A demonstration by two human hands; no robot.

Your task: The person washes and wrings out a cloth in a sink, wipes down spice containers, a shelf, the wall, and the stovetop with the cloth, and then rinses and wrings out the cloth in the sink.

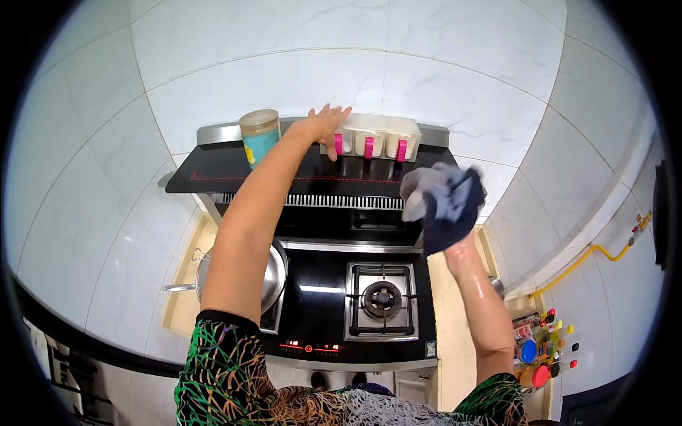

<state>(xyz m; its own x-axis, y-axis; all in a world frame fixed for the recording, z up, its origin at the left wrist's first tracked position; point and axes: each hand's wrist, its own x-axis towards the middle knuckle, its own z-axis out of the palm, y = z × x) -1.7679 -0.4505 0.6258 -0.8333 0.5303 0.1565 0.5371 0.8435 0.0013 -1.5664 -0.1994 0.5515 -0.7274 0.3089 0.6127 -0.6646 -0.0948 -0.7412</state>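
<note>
1 cloth (447, 202), blurred, is in your R hand (459, 246), raised off the hood's R end, over the cooktop's R rear corner. Its long axis is uncertain owing to blur; the grey part points L, the navy part R, w/ 1 navy corner pointing down twd you. Your R fingers are hidden by the cloth: they have hold of it, but how tightly they're closed you can't tell.

1 white three-section box (387, 125) sits on the range hood (369, 170), long axis L–R along the rear edge; its 3 pink handles (369, 147) face you. Your L hand (323, 129) is at the box's L end, fingers spread, thumb well apart in front; grip not evident.

Farther L on the hood: 1 lidded canister (261, 137), upright, blue-green. Below, on the black cooktop (320, 266): 1 bare burner (382, 299), R; 1 metal pan (275, 280), L, partly behind your L arm, handle pointing L. Far R: several bottles (547, 348), overlapping, exact no. unclear; 1 yellow hose (604, 252) at the wall. Bottom: 2 dark shoes (320, 381).
</note>
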